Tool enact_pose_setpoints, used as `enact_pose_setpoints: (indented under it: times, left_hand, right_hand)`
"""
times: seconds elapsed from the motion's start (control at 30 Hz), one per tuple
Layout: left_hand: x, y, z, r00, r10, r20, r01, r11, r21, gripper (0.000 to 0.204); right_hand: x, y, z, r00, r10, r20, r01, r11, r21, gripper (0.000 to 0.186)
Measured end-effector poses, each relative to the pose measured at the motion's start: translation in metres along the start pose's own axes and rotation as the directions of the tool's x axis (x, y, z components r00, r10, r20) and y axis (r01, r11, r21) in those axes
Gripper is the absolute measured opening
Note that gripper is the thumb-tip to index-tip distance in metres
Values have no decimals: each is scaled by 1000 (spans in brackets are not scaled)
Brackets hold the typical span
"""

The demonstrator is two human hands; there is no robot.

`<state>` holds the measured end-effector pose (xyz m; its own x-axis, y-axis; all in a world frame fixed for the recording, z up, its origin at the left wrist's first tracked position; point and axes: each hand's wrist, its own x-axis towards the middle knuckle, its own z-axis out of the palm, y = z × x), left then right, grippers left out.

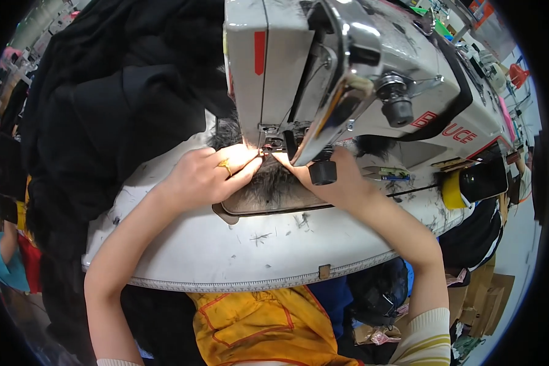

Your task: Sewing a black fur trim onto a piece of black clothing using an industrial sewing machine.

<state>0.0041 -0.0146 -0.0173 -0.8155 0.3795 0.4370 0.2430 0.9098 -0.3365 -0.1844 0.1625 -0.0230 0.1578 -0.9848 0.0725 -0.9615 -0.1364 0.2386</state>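
Note:
A white sewing machine (244, 79) with chrome fittings has its lit presser foot (273, 145) over a piece of dark grey fur (265, 186). My left hand (219, 174), wearing a gold ring, has its fingers pressed together on the fur at the left of the needle area. My right hand (344, 183) is at the right of the foot, its index finger reaching toward the needle; the machine's arm and knob hide most of its fingers. Metal thread snips (387, 174) lie just right of that hand.
Black fabric (104, 104) is heaped at the left of the white table (256, 256). A yellow and black container (454, 188) sits at the right. Another person's arm in a teal sleeve (3, 259) shows at far left. Cardboard (488, 293) is at lower right.

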Motion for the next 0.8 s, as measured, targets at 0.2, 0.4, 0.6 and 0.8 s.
enact_pose_setpoints:
  times: [0.2, 0.4, 0.6, 0.8]
  left_hand:
    - [2, 10, -7, 992, -104, 71, 112, 988, -111, 38]
    - [-1, 1, -1, 983, -140, 118, 152, 984, -97, 43]
    - [2, 2, 4, 986, -161, 33, 164, 974, -158, 40]
    - [0, 0, 1, 987, -159, 29, 161, 981, -106, 40]
  right_hand:
    - [-4, 1, -3, 948, -82, -308, 101, 994, 47, 56]
    - [8, 14, 37, 925, -86, -370, 92, 996, -2, 6]
    - [3, 9, 20, 907, -79, -413, 26, 991, -132, 8]
    - [7, 7, 16, 879, -103, -465, 17, 983, -184, 9]
